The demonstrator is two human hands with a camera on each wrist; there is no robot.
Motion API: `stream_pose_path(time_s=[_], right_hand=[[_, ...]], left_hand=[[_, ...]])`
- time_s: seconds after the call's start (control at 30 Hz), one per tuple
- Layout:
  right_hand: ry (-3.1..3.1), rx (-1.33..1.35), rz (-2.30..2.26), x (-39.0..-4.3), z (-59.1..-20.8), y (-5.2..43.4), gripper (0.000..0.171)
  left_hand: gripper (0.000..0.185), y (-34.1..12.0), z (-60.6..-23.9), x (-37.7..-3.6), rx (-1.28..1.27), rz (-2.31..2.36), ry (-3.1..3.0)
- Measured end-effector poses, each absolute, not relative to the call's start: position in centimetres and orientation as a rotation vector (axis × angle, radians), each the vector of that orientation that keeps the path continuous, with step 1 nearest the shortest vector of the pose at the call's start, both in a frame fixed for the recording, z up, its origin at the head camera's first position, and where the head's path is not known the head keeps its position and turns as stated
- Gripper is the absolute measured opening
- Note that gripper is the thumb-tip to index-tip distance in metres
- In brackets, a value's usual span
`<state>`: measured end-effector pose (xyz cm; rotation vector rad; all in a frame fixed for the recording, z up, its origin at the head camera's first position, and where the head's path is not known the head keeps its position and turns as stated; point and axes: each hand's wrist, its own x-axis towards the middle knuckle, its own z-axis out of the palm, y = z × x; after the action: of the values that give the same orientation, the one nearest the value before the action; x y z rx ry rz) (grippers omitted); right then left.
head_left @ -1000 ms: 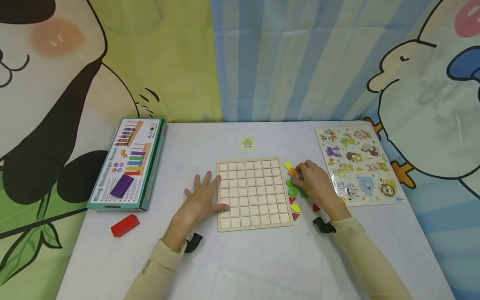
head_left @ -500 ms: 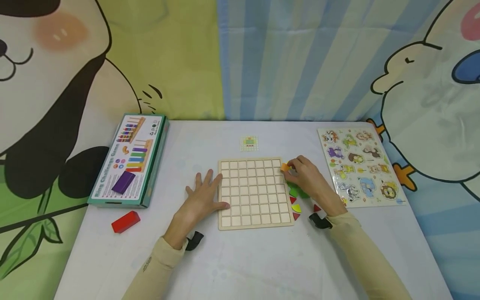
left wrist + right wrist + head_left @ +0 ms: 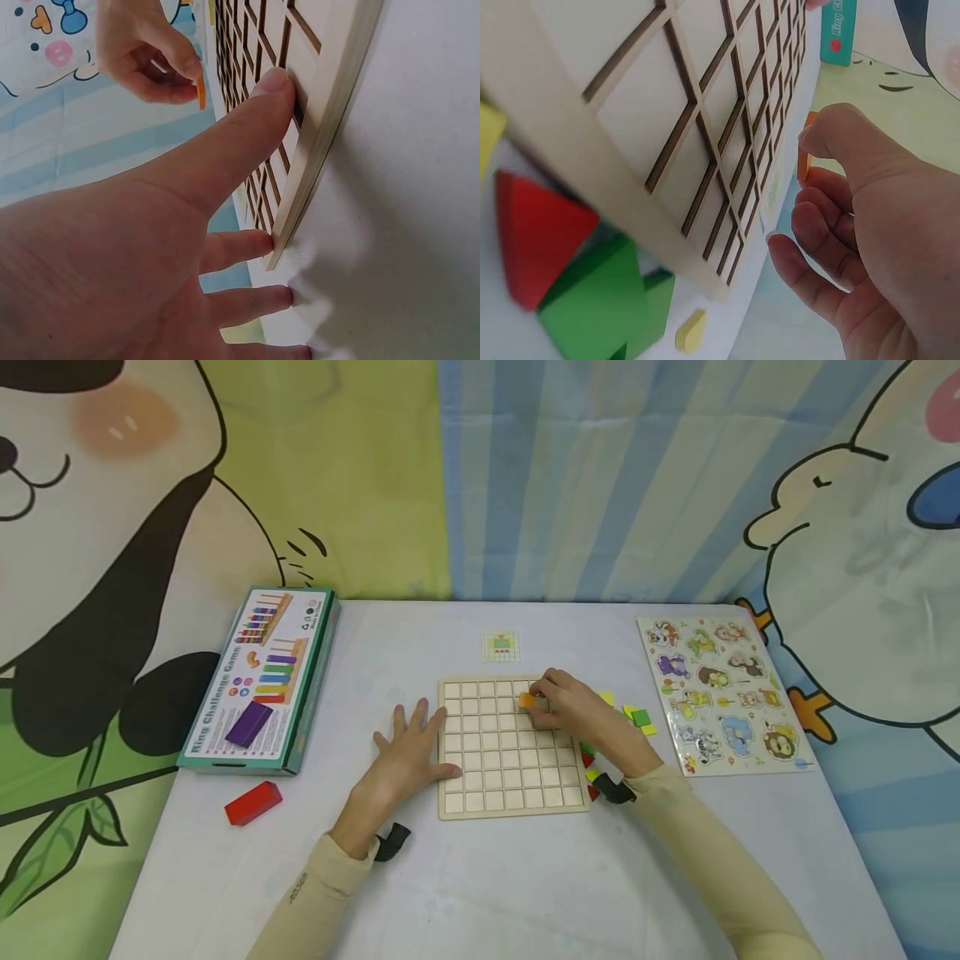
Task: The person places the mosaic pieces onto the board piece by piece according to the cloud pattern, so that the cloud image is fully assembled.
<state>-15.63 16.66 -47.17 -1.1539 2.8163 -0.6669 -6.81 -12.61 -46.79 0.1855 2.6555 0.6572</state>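
Fingers of the right hand [image 3: 573, 714] are curled round a small orange tile [image 3: 527, 700], which is pinched at their tips and held just above a cell in the upper rows of the wooden grid board [image 3: 512, 747], so that it can be lined up with the square beneath. The left hand [image 3: 408, 756] is laid flat on the table [image 3: 465, 877], fingers spread and straight, its thumb pressed onto the board's left rim, evidently to keep the board from sliding. Loose green, yellow and red pieces [image 3: 639, 718] are left behind the right hand's knuckles, beside the board's right edge, within easy reach.
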Motion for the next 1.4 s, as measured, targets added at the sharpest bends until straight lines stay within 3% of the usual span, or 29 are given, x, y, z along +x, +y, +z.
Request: stream_pose_path(time_s=[0.83,1.4], right_hand=[[2.778,-1.292,-0.522,-16.7,-48.5,13.8,0.024],[2.836,-1.231,-0.616,-16.4,-47.6,15.9,0.026]], left_hand=[[0.101,-12.6,-46.7,-6.9,0.176,0.638,2.651],[0.104,-12.6,-46.8,-7.0,0.171,0.657,2.635]])
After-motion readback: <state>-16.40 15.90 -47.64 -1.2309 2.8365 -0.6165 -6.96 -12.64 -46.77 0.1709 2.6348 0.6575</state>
